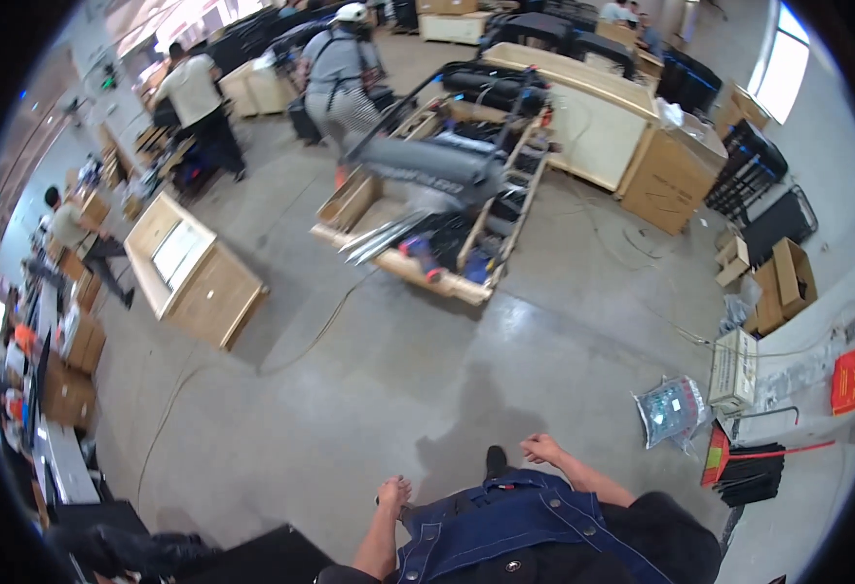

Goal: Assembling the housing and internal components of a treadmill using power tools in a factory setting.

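My left hand hangs in front of me at the lower middle, its fingers curled in, with nothing visible in it. To the right, my right hand is held out over the floor in a loose fist, also without a visible object. Both hands are apart from everything around them. Ahead stands a wooden crate with open sides, filled with black parts, silver metal tubes and a thick grey roll lying across it.
A cable runs over the floor. On the left stands a tilted wooden box; on the right are a plastic-wrapped bag, a black broom and cartons. One person stands behind the crate, others at left.
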Motion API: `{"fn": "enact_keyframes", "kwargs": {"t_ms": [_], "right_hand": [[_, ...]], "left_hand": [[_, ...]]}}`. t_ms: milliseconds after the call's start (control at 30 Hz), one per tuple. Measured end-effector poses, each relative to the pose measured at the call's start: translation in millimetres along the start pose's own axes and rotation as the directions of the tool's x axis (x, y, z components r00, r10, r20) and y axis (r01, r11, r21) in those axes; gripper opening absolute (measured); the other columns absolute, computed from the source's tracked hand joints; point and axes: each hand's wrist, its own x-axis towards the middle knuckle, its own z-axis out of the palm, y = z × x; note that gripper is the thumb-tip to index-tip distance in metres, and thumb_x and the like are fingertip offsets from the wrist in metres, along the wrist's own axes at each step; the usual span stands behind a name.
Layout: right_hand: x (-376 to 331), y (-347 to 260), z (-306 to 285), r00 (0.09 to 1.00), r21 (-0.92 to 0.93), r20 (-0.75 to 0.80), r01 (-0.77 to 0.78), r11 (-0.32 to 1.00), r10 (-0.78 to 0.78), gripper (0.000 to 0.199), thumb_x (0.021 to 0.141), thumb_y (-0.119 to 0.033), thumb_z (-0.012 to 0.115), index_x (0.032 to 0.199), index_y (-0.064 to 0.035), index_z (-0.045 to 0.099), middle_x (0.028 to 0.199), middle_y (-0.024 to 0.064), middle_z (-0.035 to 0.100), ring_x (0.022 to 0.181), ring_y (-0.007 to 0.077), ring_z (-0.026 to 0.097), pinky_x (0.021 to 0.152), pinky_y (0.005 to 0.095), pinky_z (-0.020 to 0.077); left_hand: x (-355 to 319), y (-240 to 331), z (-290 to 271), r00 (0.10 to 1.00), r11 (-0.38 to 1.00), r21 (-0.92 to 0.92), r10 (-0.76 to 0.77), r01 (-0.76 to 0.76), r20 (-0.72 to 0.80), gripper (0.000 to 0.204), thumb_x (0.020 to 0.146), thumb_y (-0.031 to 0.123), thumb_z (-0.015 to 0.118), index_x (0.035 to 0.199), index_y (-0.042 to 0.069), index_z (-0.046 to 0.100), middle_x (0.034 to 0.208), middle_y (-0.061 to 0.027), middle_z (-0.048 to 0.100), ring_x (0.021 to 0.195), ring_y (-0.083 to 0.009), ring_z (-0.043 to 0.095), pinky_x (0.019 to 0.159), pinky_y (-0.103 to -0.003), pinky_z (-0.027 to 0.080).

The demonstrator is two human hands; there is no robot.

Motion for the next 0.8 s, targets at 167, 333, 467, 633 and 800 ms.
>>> {"fn": "enact_keyframes", "kwargs": {"t_ms": [167, 333, 467, 633, 800], "right_hand": [[-2.7, 22.7, -157.4, 0.897, 0.481, -0.37, -0.038, 0.876, 0.242, 0.043, 0.096, -0.026, 0.063, 0.13, -0.0015, 0.054, 0.105, 0.0191, 0.07, 0.083, 0.0292, 0.072, 0.07, 0.0437, 0.0617], [22.0, 46.1, -238.6, 0.876, 0.574, -0.329, -0.11, 0.812, 0.352, 0.048, 0.096, -0.029, 0.064, 0.134, -0.0015, 0.051, 0.11, 0.0208, 0.069, 0.089, 0.0342, 0.072, 0.075, 0.0488, 0.0614], [79.7, 4.2, -280.1, 0.9, 0.561, -0.208, -0.212, 0.8, 0.384, 0.05, 0.096, -0.029, 0.066, 0.136, -0.0025, 0.053, 0.105, 0.0208, 0.072, 0.082, 0.0318, 0.074, 0.068, 0.0437, 0.0619], [164.0, -133.0, -327.3, 0.955, 0.366, -0.214, -0.115, 0.923, 0.204, 0.052, 0.096, -0.029, 0.065, 0.134, 0.0037, 0.054, 0.107, 0.0213, 0.072, 0.083, 0.0297, 0.074, 0.068, 0.0403, 0.0622], [235.1, -297.4, -376.1, 0.999, 0.177, -0.046, 0.026, 0.984, -0.018, 0.039, 0.095, -0.035, 0.07, 0.115, -0.0019, 0.065, 0.095, 0.0122, 0.074, 0.077, 0.0207, 0.072, 0.063, 0.0349, 0.0592]], "left_hand": [[53.3, 61.8, 118.8, 0.995, 0.963, 0.251, -0.09, 0.1, -0.053, 0.046, 0.1, 0.03, 0.056, 0.137, 0.003, 0.055, 0.114, -0.0152, 0.072, 0.083, -0.0199, 0.07, 0.072, -0.036, 0.06], [97.3, 113.3, 260.1, 0.992, 0.934, 0.351, -0.102, 0.07, 0.074, 0.043, 0.1, 0.03, 0.057, 0.133, 0.003, 0.058, 0.116, -0.014, 0.072, 0.084, -0.0178, 0.069, 0.073, -0.033, 0.059], [139.8, 134.3, 330.3, 0.987, 0.918, 0.38, -0.148, 0.116, 0.055, 0.036, 0.097, 0.026, 0.06, 0.123, 0.001, 0.062, 0.11, -0.0168, 0.073, 0.078, -0.0203, 0.07, 0.064, -0.032, 0.057], [213.5, 154.5, 369.9, 0.956, 0.907, 0.323, -0.292, 0.269, 0.023, 0.027, 0.093, 0.022, 0.063, 0.106, -0.002, 0.062, 0.094, -0.017, 0.072, 0.073, -0.0236, 0.07, 0.058, -0.037, 0.056], [264.7, 211.4, 471.7, 1.0, 0.883, 0.469, 0.017, -0.022, 0.015, 0.021, 0.093, 0.02, 0.062, 0.092, 0.0, 0.069, 0.081, -0.0086, 0.066, 0.068, -0.0185, 0.063, 0.057, -0.035, 0.05]]}}
